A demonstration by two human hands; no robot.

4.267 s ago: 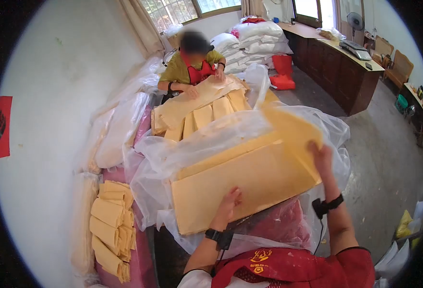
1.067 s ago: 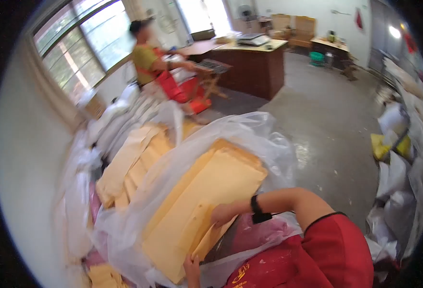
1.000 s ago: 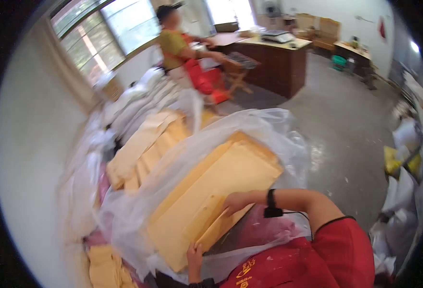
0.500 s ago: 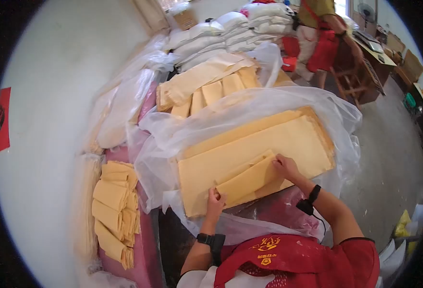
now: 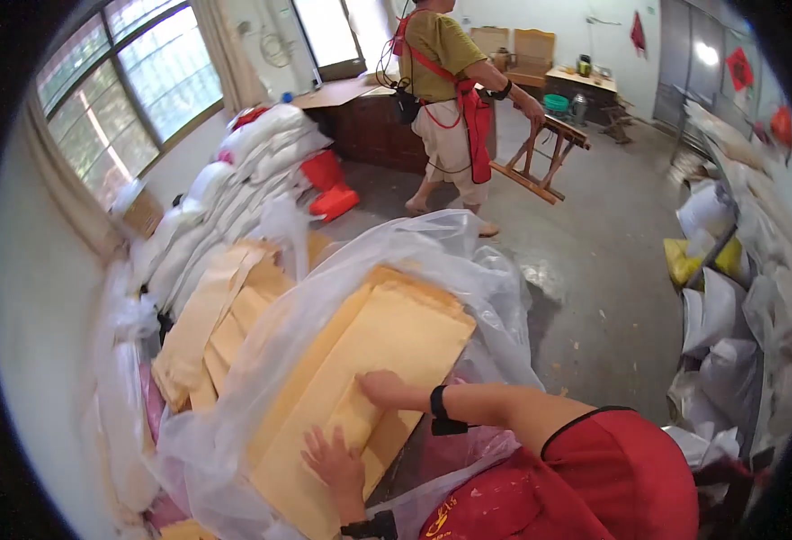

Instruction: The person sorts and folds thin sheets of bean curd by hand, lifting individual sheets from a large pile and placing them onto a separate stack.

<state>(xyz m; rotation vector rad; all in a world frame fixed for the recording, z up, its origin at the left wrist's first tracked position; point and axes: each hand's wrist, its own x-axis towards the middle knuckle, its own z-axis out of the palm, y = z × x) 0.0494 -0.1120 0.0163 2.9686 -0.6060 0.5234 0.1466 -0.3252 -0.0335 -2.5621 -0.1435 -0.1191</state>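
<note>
A stack of thin yellow sheets (image 5: 423,315) lies before me on clear plastic wrapping (image 5: 504,333). On top of it is a folded yellow sheet (image 5: 353,418). My left hand (image 5: 335,461) rests flat on the stack with its fingers spread, beside the fold. At the far end of the fold is my right hand (image 5: 382,390), its fingers curled closed against the sheet; the fingertips are partly hidden. Another pile of folded yellow sheets (image 5: 220,315) sits to the left, beyond the plastic.
White sacks (image 5: 243,180) are heaped beneath the window. A person (image 5: 445,99) walks on the far side, carrying a wooden stool (image 5: 544,153). Red stools (image 5: 328,184) stand near the sacks. More white bags (image 5: 720,306) line the right side, above the grey floor (image 5: 594,297).
My view has swung right. My left hand has let go of the folded sheet's edge and lies spread out. The other person has moved away from the desk with the stool in hand.
</note>
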